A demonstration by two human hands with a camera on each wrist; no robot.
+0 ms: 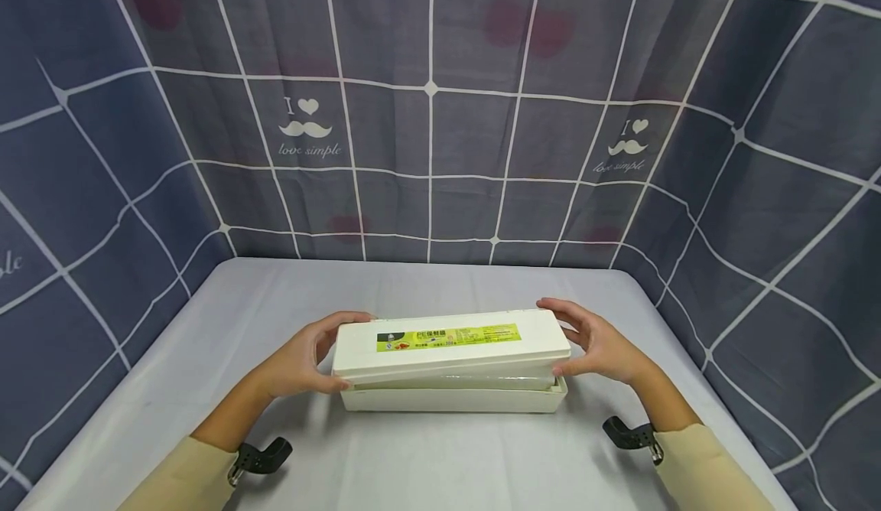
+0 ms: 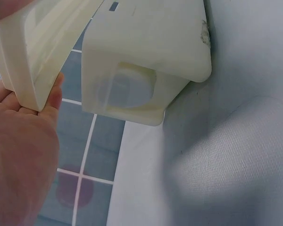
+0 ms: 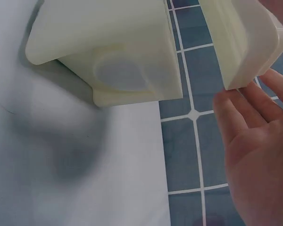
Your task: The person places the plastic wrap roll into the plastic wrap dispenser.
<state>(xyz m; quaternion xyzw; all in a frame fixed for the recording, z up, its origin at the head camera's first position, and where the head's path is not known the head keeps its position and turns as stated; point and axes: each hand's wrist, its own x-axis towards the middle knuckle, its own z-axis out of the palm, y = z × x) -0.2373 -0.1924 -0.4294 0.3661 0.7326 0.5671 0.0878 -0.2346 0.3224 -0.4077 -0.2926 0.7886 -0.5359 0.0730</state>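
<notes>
A long white cling film box stands in the middle of the table, in two parts. Its lid point(image 1: 454, 362), with a yellow-green label point(image 1: 447, 337), is raised above the base point(image 1: 454, 401) and tilted, its right end higher. Between them shows part of the film roll point(image 1: 489, 382). My left hand point(image 1: 299, 358) grips the lid's left end, thumb at the front and fingers behind. At the right end, my right hand point(image 1: 609, 349) holds the lid between thumb and fingers. Both wrist views show the lid point(image 2: 42, 52) apart from the base point(image 3: 104, 28).
A white cloth covers the table point(image 1: 427, 457). Dark grey-blue curtains point(image 1: 385, 128) with white grid lines enclose the back and both sides. Black wrist mounts point(image 1: 264, 456) sit at both beige sleeves point(image 1: 709, 469).
</notes>
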